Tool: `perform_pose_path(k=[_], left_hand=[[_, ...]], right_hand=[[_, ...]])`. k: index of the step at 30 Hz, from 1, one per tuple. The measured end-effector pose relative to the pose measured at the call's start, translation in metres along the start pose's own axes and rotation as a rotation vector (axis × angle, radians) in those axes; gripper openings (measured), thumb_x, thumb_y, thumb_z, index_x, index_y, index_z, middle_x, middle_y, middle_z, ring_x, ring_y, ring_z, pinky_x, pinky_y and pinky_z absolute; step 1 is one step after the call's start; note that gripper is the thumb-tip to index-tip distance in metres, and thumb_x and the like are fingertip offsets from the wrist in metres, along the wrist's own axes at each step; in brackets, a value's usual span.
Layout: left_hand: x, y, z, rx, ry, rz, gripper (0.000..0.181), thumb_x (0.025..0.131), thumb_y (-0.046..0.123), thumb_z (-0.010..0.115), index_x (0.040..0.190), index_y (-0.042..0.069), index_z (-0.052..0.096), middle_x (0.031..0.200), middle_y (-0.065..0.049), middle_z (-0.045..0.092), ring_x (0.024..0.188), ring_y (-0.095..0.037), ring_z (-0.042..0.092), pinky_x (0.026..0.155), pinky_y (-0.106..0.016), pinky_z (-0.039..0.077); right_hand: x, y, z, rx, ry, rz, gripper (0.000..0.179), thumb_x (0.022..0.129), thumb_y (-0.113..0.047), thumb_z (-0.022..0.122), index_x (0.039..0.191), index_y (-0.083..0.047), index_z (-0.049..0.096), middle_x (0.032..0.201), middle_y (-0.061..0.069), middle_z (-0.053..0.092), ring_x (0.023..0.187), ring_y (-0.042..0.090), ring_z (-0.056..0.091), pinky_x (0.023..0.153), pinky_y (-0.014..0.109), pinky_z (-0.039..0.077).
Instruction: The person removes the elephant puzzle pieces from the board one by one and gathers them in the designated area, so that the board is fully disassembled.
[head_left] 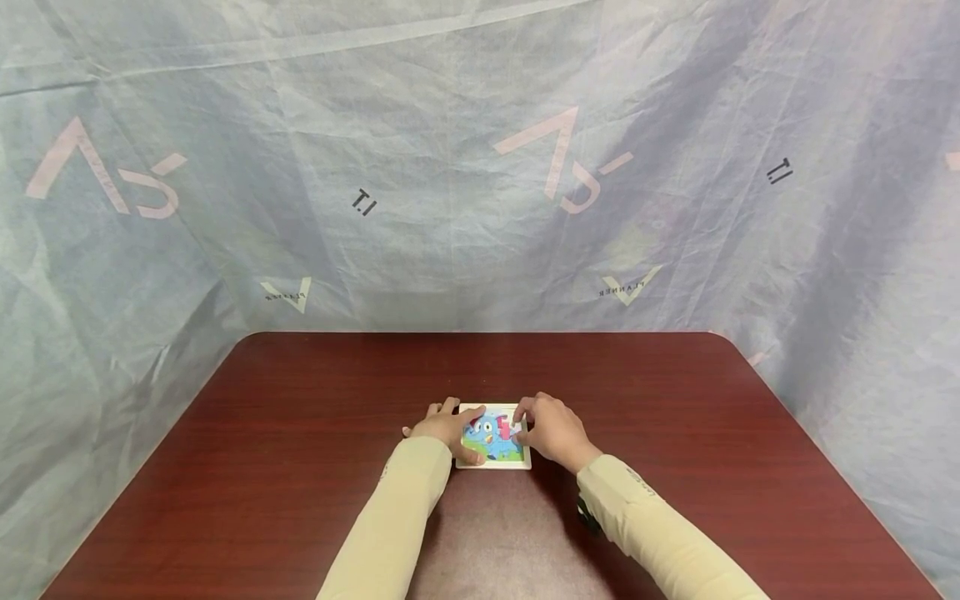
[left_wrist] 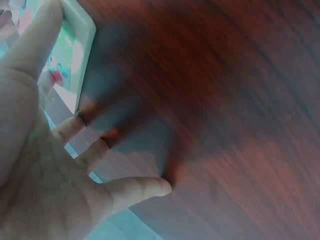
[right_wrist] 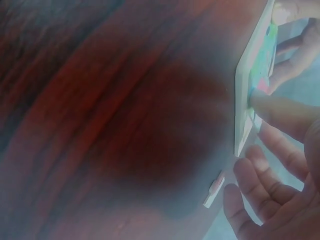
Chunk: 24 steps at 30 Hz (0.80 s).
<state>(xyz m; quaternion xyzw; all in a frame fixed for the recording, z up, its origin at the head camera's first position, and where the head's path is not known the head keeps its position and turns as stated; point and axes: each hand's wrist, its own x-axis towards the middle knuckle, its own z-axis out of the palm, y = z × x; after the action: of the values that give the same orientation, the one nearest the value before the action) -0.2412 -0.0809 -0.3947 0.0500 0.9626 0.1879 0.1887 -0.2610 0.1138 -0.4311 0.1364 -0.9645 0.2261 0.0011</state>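
A small jigsaw puzzle (head_left: 482, 438) of a blue cartoon animal with a pink part and green ground lies in a white frame (head_left: 495, 466) on the table. My left hand (head_left: 441, 428) is spread at the frame's left side, thumb and index finger resting on it. In the left wrist view its other fingers (left_wrist: 135, 192) reach out to the tabletop. At the puzzle's right side, my right hand (head_left: 557, 429) pinches a puzzle piece between bent thumb and index finger, the piece mostly hidden. The right thumb (right_wrist: 275, 109) touches the puzzle surface in the right wrist view.
A loose puzzle piece (right_wrist: 215, 190) lies on the table beside the right hand's fingers, outside the frame. The dark red wooden table (head_left: 337, 375) has rounded far corners. Grey printed fabric (head_left: 450, 267) hangs behind and along both sides.
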Motion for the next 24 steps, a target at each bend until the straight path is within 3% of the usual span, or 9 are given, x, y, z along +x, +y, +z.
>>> perform_pose_path(k=[12, 19, 24], left_hand=[[-0.004, 0.003, -0.001, -0.005, 0.010, 0.002, 0.080, 0.086, 0.030, 0.084, 0.155, 0.030, 0.045, 0.162, -0.010, 0.029, 0.151, -0.037, 0.023, 0.107, -0.079, 0.023], [0.005, -0.003, 0.003, -0.002, 0.013, -0.001, 0.083, 0.084, 0.032, 0.085, 0.156, 0.033, 0.042, 0.163, -0.010, 0.027, 0.152, -0.036, 0.021, 0.106, -0.080, 0.022], [0.008, -0.006, 0.006, 0.000, 0.014, 0.001, 0.085, 0.084, 0.033, 0.086, 0.156, 0.035, 0.041, 0.164, -0.010, 0.026, 0.152, -0.035, 0.021, 0.105, -0.082, 0.021]], right_hand=[[-0.003, 0.004, -0.003, 0.034, 0.077, -0.092, 0.023, 0.078, -0.013, 0.090, 0.084, -0.018, 0.068, 0.087, 0.000, 0.057, 0.071, 0.014, 0.053, 0.060, 0.034, 0.047], [-0.002, 0.010, -0.005, 0.040, 0.119, -0.082, 0.018, 0.079, -0.013, 0.088, 0.083, -0.017, 0.071, 0.087, -0.002, 0.059, 0.079, 0.017, 0.062, 0.065, 0.038, 0.050], [-0.003, 0.013, -0.006, 0.014, 0.084, -0.043, 0.009, 0.084, -0.015, 0.084, 0.089, -0.015, 0.076, 0.089, -0.001, 0.061, 0.083, 0.019, 0.064, 0.068, 0.040, 0.053]])
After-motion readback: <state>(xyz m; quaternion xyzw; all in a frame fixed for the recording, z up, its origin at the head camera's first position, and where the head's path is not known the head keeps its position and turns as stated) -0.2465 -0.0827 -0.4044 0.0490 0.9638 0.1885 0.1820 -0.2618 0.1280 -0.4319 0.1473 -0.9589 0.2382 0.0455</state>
